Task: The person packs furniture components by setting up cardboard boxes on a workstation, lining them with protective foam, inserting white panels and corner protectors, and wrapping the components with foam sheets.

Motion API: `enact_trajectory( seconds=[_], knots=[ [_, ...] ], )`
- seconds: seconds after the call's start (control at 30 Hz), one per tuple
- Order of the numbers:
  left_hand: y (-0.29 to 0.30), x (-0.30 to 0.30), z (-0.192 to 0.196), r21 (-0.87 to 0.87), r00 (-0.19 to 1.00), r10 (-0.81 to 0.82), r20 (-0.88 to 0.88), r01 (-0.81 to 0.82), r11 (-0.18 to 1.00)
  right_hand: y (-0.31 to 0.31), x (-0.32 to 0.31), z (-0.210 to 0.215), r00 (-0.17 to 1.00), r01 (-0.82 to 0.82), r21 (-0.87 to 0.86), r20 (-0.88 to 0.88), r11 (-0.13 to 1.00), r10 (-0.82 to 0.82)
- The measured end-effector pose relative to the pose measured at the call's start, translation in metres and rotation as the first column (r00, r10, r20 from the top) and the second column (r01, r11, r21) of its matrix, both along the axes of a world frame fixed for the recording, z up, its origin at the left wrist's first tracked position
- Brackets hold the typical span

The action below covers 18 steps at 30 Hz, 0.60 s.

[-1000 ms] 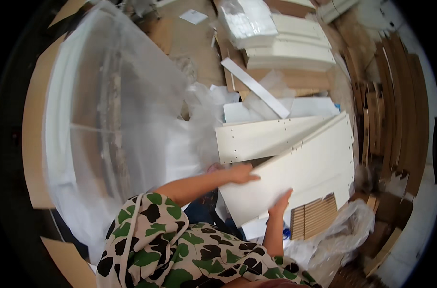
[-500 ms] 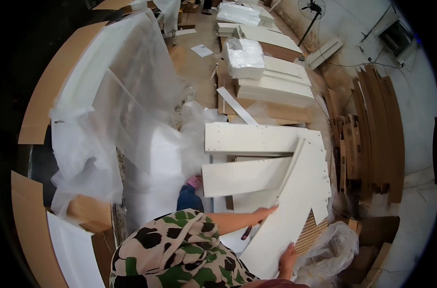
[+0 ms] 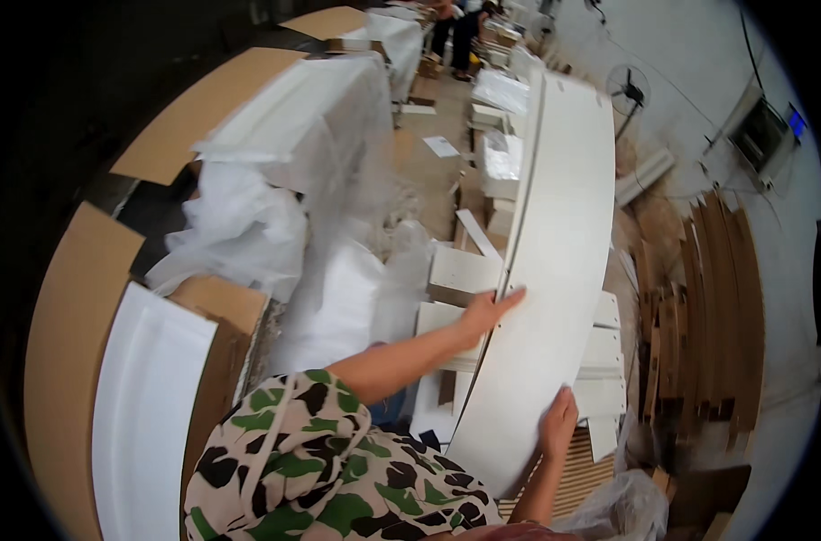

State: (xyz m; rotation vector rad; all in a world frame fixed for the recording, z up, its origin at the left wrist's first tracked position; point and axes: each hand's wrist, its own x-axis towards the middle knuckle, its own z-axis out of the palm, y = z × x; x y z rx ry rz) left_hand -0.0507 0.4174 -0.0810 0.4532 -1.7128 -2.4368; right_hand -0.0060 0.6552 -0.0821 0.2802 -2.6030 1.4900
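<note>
A long white board (image 3: 568, 198) with small holes along its edge stands tilted up in front of me, its far end high in the view. My left hand (image 3: 483, 317) grips its left edge, the thumb lying over the face. Lower down, my right hand (image 3: 558, 422) holds the opposite edge, its fingers partly behind the board. Beneath it lie more white panels (image 3: 465, 269), stacked and partly hidden by the raised one.
Clear plastic wrap (image 3: 613, 505) lies at the lower right, by corrugated cardboard (image 3: 584, 473). Flat brown cardboard (image 3: 722, 316) leans against the right wall. To the left stand foam-covered goods (image 3: 293, 117) and an open carton (image 3: 149, 397). People (image 3: 463, 41) are far off near a fan (image 3: 627, 90).
The long board has been lifted off the stack and swung more upright, its far end away from me. Both hands have stayed on its edges, the left rising with it. My view has shifted too.
</note>
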Motion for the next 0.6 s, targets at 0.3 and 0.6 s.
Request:
enact_trajectory(
  seconds=[0.3, 0.6],
  knots=[
    [-0.209, 0.188, 0.150, 0.436, 0.668, 0.481, -0.567, -0.251, 0.864, -0.135, -0.001, 0.089, 0.716, -0.667, 0.082, -0.206, 0.740, 0.667],
    [-0.193, 0.452, 0.087, 0.669, 0.180, 0.917, -0.356, -0.636, 0.385, -0.254, 0.055, 0.125, 0.298, -0.921, 0.310, 0.175, 0.235, 0.938]
  ],
)
